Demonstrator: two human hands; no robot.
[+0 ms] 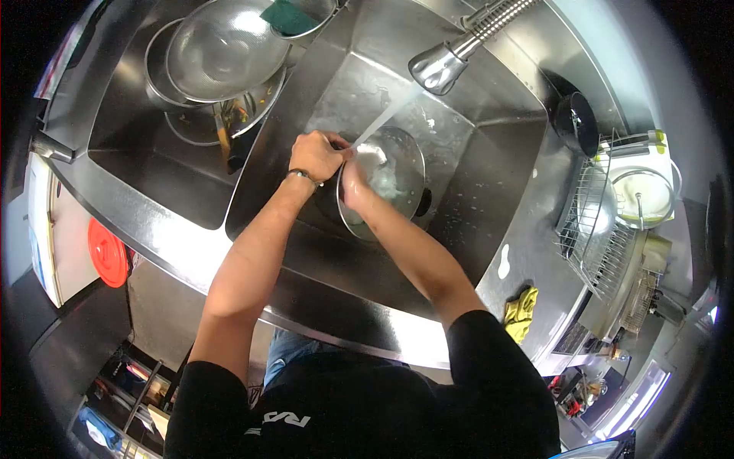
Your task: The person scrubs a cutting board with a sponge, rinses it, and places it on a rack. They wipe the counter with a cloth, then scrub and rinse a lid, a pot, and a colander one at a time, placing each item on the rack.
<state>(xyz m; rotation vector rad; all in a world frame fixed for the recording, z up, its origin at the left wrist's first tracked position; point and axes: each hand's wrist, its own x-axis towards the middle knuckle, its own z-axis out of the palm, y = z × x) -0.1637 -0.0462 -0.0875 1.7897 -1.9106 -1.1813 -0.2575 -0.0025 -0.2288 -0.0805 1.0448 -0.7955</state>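
Observation:
A round glass pot lid (401, 172) with a metal rim is tilted in the right-hand sink basin (489, 183). Its dark knob (424, 203) sticks out on the right side. My left hand (315, 155), with a bracelet at the wrist, is closed at the lid's upper left edge, fingers curled and pinching the rim. Against the left part of the lid lies my right hand (354, 183), smeared by motion, its fingers partly hidden. From the chrome spray faucet (440, 67) a stream of water (390, 115) falls onto the lid near both hands.
The left basin (168, 187) holds a large mesh strainer (227, 50), stacked pans and a wooden-handled utensil (222, 136). Right of the sink are a black pan (575, 125), a wire dish rack (590, 256) and a yellow cloth (521, 314). A red lid (108, 252) shows at left.

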